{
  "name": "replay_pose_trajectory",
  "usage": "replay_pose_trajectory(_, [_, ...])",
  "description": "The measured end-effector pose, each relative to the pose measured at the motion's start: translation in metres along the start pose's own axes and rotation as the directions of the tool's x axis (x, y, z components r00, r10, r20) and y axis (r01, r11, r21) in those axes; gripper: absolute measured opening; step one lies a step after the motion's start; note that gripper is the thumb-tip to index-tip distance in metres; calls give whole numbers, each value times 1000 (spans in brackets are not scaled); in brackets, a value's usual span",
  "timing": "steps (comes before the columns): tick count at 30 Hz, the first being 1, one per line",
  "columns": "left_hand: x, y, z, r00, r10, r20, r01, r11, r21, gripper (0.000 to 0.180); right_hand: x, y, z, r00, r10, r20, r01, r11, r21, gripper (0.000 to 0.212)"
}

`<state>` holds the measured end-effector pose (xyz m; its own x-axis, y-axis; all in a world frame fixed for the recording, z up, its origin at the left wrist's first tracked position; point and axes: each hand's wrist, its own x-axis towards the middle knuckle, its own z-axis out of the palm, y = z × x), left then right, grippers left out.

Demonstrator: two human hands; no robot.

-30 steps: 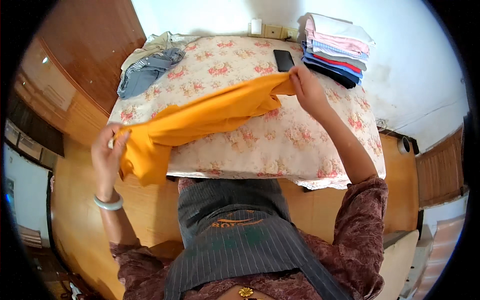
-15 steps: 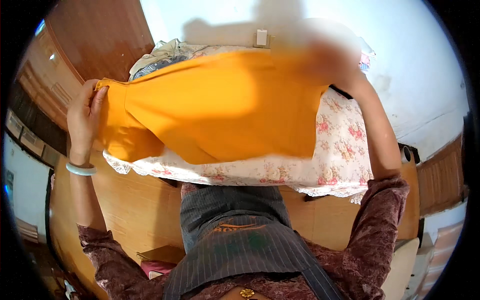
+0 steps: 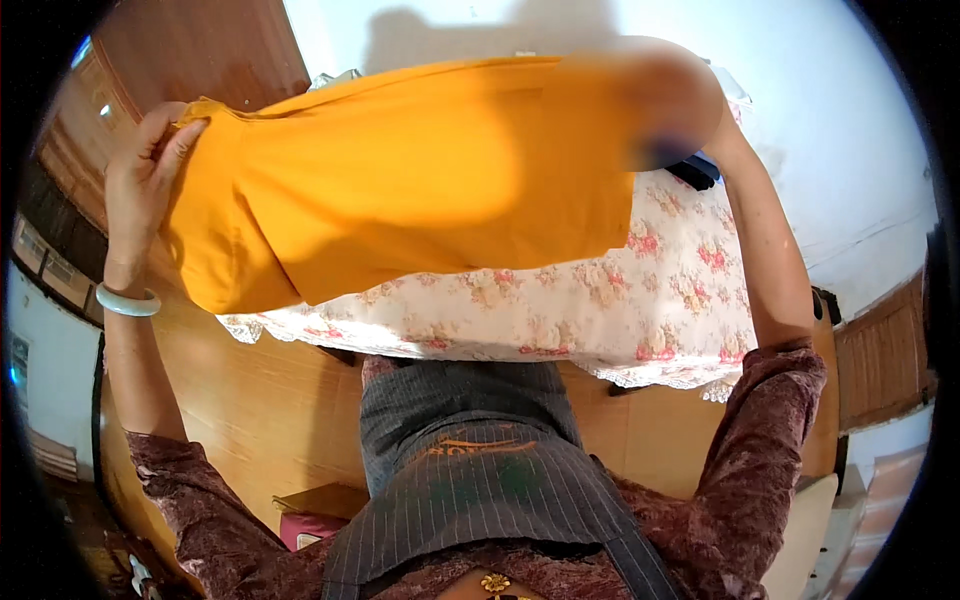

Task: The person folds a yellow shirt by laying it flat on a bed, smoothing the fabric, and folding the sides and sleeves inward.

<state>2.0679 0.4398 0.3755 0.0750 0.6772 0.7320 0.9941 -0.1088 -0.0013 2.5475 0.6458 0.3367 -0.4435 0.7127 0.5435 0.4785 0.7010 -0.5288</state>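
Observation:
An orange-yellow garment (image 3: 400, 170), its exact kind unclear, is stretched sideways above the bed. My left hand (image 3: 145, 180), with a pale bangle at the wrist, pinches its narrower left end between thumb and fingers. At the far right, the upper edge runs taut into my right hand (image 3: 680, 105), which is blurred; its fingers cannot be made out, but the cloth hangs from there. Folds drop from the left end, and a shadow falls across the cloth.
Beneath the garment is a bed or table with a floral, lace-edged cover (image 3: 660, 300). Dark folded cloth (image 3: 697, 172) lies by my right wrist. A brown wooden door (image 3: 210, 50) stands at the back left, beside a white wall (image 3: 820, 130). A reddish item (image 3: 312, 530) sits low at left.
Both hands have lifted the garment away and upward, the left also moving outward. Its lower edge has risen, baring more floral cover. Dark folded cloth at the right shows more.

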Motion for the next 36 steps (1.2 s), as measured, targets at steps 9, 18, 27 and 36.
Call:
replay_pose_trajectory(9, [-22,-2,8,976,24,215,56,933,-356,13,-31,2,18,998,61,-7,-57,959,277,14])
replay_pose_trajectory(18, [-19,-16,11,973,17,231,98,873,-477,10,-36,24,15,980,110,166,-169,902,397,13])
replay_pose_trajectory(27, [-11,-31,11,984,-18,178,105,863,-495,9,-46,6,13,982,177,63,-182,819,544,20])
replay_pose_trajectory(36, [-9,-24,20,958,-56,280,204,822,-532,8,-51,22,15,979,100,175,-167,887,430,15])
